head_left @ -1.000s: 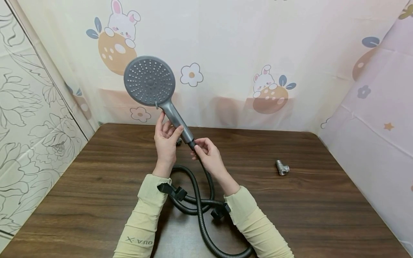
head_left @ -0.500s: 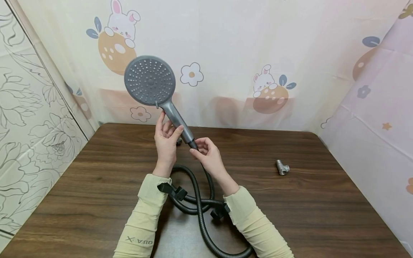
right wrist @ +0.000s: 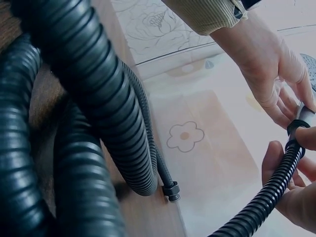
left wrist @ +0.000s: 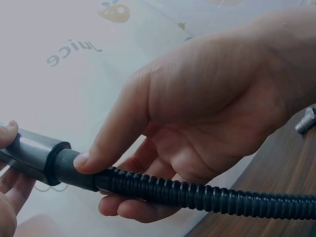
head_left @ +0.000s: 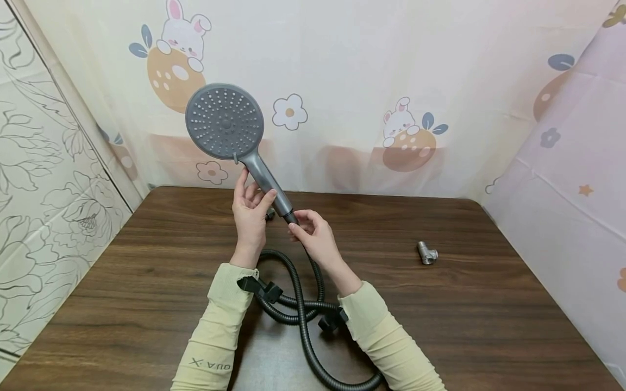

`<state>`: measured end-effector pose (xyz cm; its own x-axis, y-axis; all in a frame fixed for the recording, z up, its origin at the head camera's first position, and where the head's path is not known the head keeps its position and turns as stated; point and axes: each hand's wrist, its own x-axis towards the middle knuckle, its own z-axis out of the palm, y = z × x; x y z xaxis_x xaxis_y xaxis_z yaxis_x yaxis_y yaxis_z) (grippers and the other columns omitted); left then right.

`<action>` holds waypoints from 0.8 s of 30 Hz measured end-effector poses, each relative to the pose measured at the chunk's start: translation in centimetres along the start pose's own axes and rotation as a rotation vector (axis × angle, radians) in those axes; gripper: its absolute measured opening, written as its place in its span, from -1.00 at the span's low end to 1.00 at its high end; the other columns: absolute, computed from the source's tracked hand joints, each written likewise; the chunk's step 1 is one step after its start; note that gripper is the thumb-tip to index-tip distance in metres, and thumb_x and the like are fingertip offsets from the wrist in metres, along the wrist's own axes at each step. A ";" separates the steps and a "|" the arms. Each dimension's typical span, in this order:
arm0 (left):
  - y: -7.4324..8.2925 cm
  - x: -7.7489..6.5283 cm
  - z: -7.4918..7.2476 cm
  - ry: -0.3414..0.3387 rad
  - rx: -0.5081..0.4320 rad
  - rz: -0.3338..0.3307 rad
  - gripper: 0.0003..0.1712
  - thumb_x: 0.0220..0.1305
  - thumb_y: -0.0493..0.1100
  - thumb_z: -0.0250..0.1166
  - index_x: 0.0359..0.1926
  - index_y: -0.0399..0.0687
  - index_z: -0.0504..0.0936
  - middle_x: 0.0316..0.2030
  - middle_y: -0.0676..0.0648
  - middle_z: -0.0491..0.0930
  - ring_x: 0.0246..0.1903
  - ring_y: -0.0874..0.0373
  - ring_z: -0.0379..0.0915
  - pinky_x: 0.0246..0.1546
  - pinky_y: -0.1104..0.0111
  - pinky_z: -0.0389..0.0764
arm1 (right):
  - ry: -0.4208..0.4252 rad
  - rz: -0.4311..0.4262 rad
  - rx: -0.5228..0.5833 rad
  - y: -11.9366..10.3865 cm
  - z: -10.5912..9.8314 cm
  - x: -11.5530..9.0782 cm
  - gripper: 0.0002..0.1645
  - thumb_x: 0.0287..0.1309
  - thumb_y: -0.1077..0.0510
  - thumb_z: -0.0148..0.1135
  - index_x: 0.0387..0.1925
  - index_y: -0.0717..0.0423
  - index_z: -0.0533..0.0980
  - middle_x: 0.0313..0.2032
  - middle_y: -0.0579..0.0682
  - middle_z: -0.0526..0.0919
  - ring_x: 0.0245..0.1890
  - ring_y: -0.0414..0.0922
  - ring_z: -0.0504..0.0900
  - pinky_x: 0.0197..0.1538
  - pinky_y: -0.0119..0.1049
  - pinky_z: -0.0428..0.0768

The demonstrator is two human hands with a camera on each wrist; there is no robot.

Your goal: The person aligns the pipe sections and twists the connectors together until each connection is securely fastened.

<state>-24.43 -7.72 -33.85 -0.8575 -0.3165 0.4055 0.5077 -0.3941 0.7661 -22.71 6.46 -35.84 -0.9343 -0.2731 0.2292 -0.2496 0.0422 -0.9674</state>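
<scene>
A grey shower head [head_left: 225, 122] is held up above the table's far edge, its round nozzle face turned toward the head camera. My left hand [head_left: 250, 220] grips its handle [head_left: 265, 179] between thumb and fingers. At the handle's lower end sits a dark hose connector [left wrist: 70, 168], fitted against the handle. My right hand [head_left: 319, 239] pinches this connector, thumb [left wrist: 94, 153] on top and fingers underneath. From there a black ribbed hose [head_left: 305, 336] runs down and lies in loops on the table between the forearms.
A chrome T-shaped fitting [head_left: 427, 253] lies on the brown wooden table [head_left: 489, 304], right of the hands. The hose's other end [right wrist: 171, 190], with a nut, lies near the far edge. A patterned curtain [head_left: 337, 65] hangs behind the table.
My right thumb has shifted slightly left across the connector, while the fingers stay beside it. The shower head and left hand have hardly moved.
</scene>
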 end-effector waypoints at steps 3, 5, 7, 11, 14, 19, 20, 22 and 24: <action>0.0 0.0 0.0 0.001 0.001 0.000 -0.19 0.08 -0.44 0.25 0.32 0.06 0.16 -0.06 -0.02 0.51 -0.16 0.14 0.48 -0.17 0.39 0.50 | -0.002 -0.011 0.000 0.1 0.0 0.0 -0.65 0.18 0.25 0.13 0.00 0.30 0.42 -0.22 0.33 0.52 -0.33 -0.06 0.61 -0.16 0.04 0.56; 0.0 0.0 0.0 0.000 0.002 0.001 -0.19 0.08 -0.44 0.25 0.32 0.06 0.16 -0.05 -0.03 0.50 -0.16 0.13 0.47 -0.16 0.39 0.50 | -0.005 -0.013 0.006 0.1 0.0 0.0 -0.65 0.18 0.26 0.12 0.00 0.30 0.42 -0.22 0.35 0.51 -0.32 -0.06 0.61 -0.15 0.06 0.55; 0.0 0.0 0.0 -0.001 0.003 0.000 -0.19 0.08 -0.44 0.25 0.32 0.06 0.16 -0.05 -0.03 0.50 -0.15 0.13 0.47 -0.16 0.39 0.50 | -0.007 -0.012 0.017 0.0 0.1 0.0 -0.65 0.19 0.27 0.11 0.01 0.31 0.42 -0.21 0.35 0.50 -0.34 -0.11 0.61 -0.15 0.07 0.54; 0.0 0.1 0.0 -0.002 0.001 -0.002 -0.19 0.08 -0.44 0.25 0.32 0.06 0.16 -0.04 -0.03 0.50 -0.14 0.13 0.47 -0.15 0.39 0.50 | -0.005 -0.010 0.038 0.1 0.1 0.1 -0.64 0.19 0.29 0.10 0.02 0.31 0.38 -0.19 0.31 0.47 -0.37 -0.23 0.58 -0.14 0.08 0.53; 0.0 0.1 -0.1 -0.002 -0.002 -0.003 -0.18 0.08 -0.44 0.25 0.33 0.06 0.16 -0.04 -0.03 0.50 -0.14 0.13 0.47 -0.15 0.39 0.49 | 0.001 -0.009 0.037 0.1 0.1 0.1 -0.65 0.19 0.29 0.09 0.02 0.29 0.37 -0.18 0.24 0.47 -0.37 -0.23 0.58 -0.17 0.01 0.56; 0.0 0.1 -0.1 -0.002 0.000 -0.002 -0.19 0.09 -0.44 0.25 0.33 0.06 0.16 -0.03 -0.04 0.50 -0.15 0.13 0.47 -0.16 0.38 0.50 | 0.002 -0.009 0.011 0.0 0.1 0.0 -0.63 0.16 0.27 0.14 0.02 0.25 0.37 -0.18 0.21 0.48 -0.33 -0.07 0.61 -0.22 -0.12 0.60; 0.0 0.1 -0.1 -0.002 0.001 -0.001 -0.19 0.09 -0.44 0.24 0.33 0.06 0.16 -0.03 -0.04 0.50 -0.15 0.13 0.47 -0.16 0.38 0.50 | 0.003 -0.004 0.001 -0.1 0.1 0.0 -0.62 0.14 0.26 0.17 0.01 0.23 0.38 -0.18 0.20 0.49 -0.32 -0.02 0.61 -0.21 -0.11 0.60; 0.0 0.0 -0.1 -0.003 0.003 -0.001 -0.19 0.09 -0.44 0.24 0.32 0.06 0.16 -0.03 -0.04 0.50 -0.15 0.13 0.48 -0.16 0.38 0.50 | 0.001 0.010 -0.008 -0.7 0.1 -0.2 -0.59 0.10 0.27 0.21 0.00 0.25 0.37 -0.17 0.22 0.49 -0.28 0.13 0.59 -0.18 -0.05 0.58; 0.0 0.0 -0.1 -0.005 0.005 -0.002 -0.19 0.09 -0.44 0.24 0.32 0.07 0.17 -0.03 -0.04 0.50 -0.14 0.13 0.48 -0.15 0.38 0.50 | 0.003 0.022 -0.016 -1.4 0.1 -0.5 -0.57 0.06 0.31 0.23 -0.01 0.28 0.36 -0.17 0.25 0.49 -0.26 0.21 0.57 -0.15 0.04 0.54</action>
<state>-24.45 -7.82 -33.92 -0.8587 -0.3120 0.4066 0.5060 -0.3902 0.7692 -21.86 6.41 -34.63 -0.9405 -0.2686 0.2083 -0.2329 0.0631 -0.9704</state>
